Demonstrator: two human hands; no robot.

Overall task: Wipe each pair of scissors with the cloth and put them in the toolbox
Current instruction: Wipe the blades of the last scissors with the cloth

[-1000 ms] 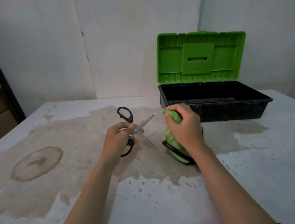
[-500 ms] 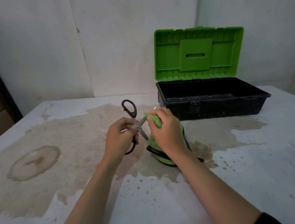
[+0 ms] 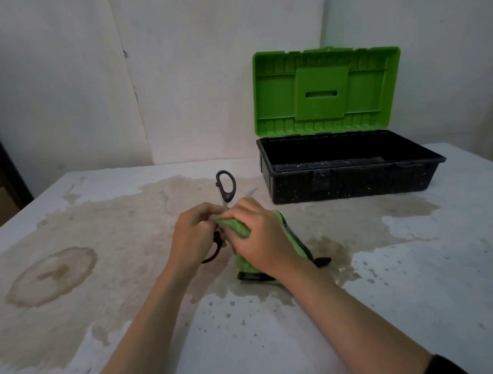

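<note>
Steel and black plastic: one pair of scissors [image 3: 226,197], entered by us as the only pair in view, held between the two hands above the table [image 3: 404,291].

Hands. We recorded the left hand [image 3: 194,239] with fingers curled round the scissors near the pivot. The right hand [image 3: 260,234] gripped a bunched green cloth [image 3: 239,227] and pressed it against the scissors, directly beside the left hand, the two hands touching or nearly so.

Orientation. The scissors stood spread apart. One handle loop rose beyond the left hand's knuckles, pointing away from us; the other loop hung beneath the left hand, toward us. One blade tip showed past the right hand's fingers, aimed away and rightward. We judged that limb's long axis to run from the lower loop up to that tip. The second blade lay hidden under the cloth.

Progress. We judged wiping to be under way, with stowing not yet done. The toolbox [image 3: 346,184] sat beyond and to the right of the right hand, well apart, with its green lid [image 3: 326,91] upright. We saw no scissors inside, though its near wall hid part of the floor.
</note>
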